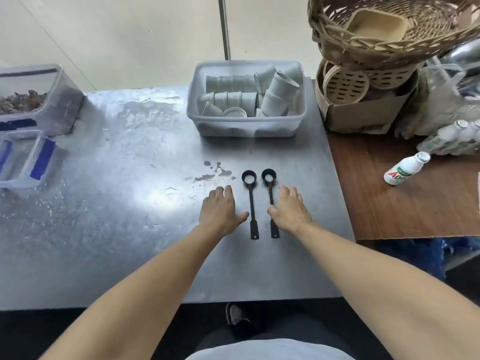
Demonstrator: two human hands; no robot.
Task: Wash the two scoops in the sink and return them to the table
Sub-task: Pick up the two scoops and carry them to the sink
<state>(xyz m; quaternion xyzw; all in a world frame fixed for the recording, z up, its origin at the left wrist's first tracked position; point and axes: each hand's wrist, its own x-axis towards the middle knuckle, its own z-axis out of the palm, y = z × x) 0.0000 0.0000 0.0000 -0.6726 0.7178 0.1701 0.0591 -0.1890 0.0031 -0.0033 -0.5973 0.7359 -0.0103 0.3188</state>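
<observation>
Black long-handled scoops point(259, 201) lie parallel, bowls seemingly wet.

Food-prep back room: steel table point(130, 178), tub of cups point(246, 126), bamboo steamers point(345, 85).

Bright, glare on table point(145, 198), edges warped.

On the steel table point(130, 242), two black scoops point(250, 201) are laid centrally; a cup-filled tub point(246, 126) is set at twelve o'clock.
</observation>
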